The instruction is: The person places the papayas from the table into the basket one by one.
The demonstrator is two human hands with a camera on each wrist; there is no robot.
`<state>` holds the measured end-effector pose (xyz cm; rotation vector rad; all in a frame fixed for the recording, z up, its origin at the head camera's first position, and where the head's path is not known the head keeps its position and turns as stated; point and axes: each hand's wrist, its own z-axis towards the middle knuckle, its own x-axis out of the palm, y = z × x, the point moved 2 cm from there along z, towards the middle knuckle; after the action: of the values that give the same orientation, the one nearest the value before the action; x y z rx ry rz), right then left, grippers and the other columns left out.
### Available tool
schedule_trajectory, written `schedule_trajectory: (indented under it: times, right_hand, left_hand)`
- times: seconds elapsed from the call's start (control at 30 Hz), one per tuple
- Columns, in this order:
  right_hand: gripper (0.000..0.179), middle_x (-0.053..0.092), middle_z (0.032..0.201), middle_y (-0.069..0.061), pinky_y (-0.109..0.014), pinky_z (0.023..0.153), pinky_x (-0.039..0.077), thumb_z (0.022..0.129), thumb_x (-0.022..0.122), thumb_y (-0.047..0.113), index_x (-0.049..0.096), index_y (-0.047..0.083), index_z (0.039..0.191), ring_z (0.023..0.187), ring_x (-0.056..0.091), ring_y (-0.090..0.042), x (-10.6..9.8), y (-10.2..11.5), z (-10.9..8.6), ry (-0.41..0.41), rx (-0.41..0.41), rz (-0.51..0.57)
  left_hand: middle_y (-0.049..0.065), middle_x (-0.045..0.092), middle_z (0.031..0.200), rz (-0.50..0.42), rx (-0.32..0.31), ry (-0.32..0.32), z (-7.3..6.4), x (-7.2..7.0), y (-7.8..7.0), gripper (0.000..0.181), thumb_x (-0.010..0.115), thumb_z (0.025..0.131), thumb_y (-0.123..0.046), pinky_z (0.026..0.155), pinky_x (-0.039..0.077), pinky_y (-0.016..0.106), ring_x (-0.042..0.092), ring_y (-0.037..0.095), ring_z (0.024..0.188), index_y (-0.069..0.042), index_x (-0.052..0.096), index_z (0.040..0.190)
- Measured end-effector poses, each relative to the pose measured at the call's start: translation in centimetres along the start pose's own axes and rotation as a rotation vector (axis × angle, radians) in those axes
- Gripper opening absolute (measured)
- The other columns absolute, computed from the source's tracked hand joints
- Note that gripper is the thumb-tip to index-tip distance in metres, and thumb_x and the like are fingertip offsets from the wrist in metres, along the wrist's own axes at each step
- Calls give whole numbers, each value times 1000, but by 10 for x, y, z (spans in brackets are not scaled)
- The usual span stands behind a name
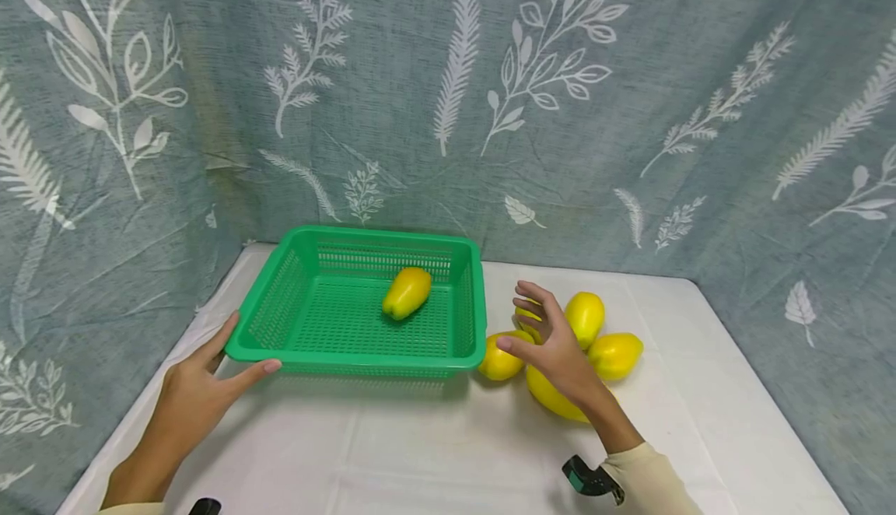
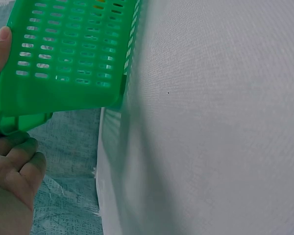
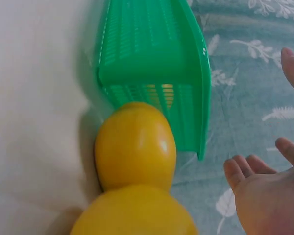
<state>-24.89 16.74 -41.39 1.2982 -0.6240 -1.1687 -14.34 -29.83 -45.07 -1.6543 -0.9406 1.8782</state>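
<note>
— Right hand (image 1: pixel 560 348)?
— Open, fingers spread and loose, holding nothing. Hovering just over the pile of yellow peppers (image 1: pixel 584 317) on the right side of the white table (image 1: pixel 420 453). In the right wrist view, palm empty too, fingers (image 3: pixel 235 174) off to the side of the nearest yellow pepper (image 3: pixel 135 147).

— Which way from the hand to that pepper?
— Down and a little left. Sitting right under the fingertips, touching the green basket's (image 1: pixel 280 363) right wall or very close to it. Can't tell which.

— Long way of the peppers?
— Mixed. Far one standing up-ish, right one (image 1: pixel 616 353) lying sideways, big near one (image 1: pixel 549 398) half hidden under the wrist.

— Left hand (image 1: pixel 192 387)?
— At the near left corner of the basket. Thumb along the near rim, pointer finger (image 1: pixel 222 336) up the left side, fingers straight. In the left wrist view, thumb tip (image 2: pixel 0 41) on the basket wall, other fingers curled under the corner (image 2: pixel 14 117). Steadying, looks like, not lifting.

— Closer hand to the pile?
— Right, by far. Left well apart, on the other side of the basket.

— Anything in the basket?
— One yellow pepper (image 1: pixel 406 292), lying slanted, toward the far right part of the bottom.

— Way from pile to basket?
— Left. Just over the right rim.
</note>
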Motion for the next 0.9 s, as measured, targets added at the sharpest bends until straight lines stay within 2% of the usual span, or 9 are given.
schedule_trajectory:
  times: [0.23, 0.53, 0.7, 0.9]
  right_hand:
    - [81, 35, 166, -8, -53, 123, 36, 96, 79, 11, 35, 17, 163, 153, 37, -40, -19, -6, -11, -30, -10, -38]
    - [81, 36, 167, -7, -56, 118, 41, 97, 78, 10, 34, 18, 164, 152, 41, -35, -37, -8, -26, -51, 15, -114]
    - [80, 36, 167, -8, -45, 119, 44, 97, 77, 9, 33, 17, 165, 151, 42, -38, -45, -13, -33, -54, 14, -137]
    - [78, 38, 166, -7, -27, 115, 45, 98, 75, 8, 34, 16, 164, 149, 42, -41, -54, -17, -41, -63, 15, -136]
  left_hand:
    - [33, 24, 168, 13, 1, -2, 0, 1, -1, 100, 74, 98, -54, 92, 50, 69, 36, 69, 140, -27, 10, 171]
    - [33, 26, 167, 11, 15, -24, 1, 0, 0, 101, 76, 97, -52, 92, 49, 69, 39, 67, 139, -26, 12, 171]
    - [34, 28, 166, 13, 32, -41, 1, 0, -1, 100, 77, 97, -50, 91, 50, 68, 40, 67, 138, -25, 13, 171]
    - [32, 24, 168, -9, 6, -19, 0, 1, 0, 100, 76, 97, -51, 96, 45, 74, 38, 66, 141, -28, 11, 170]
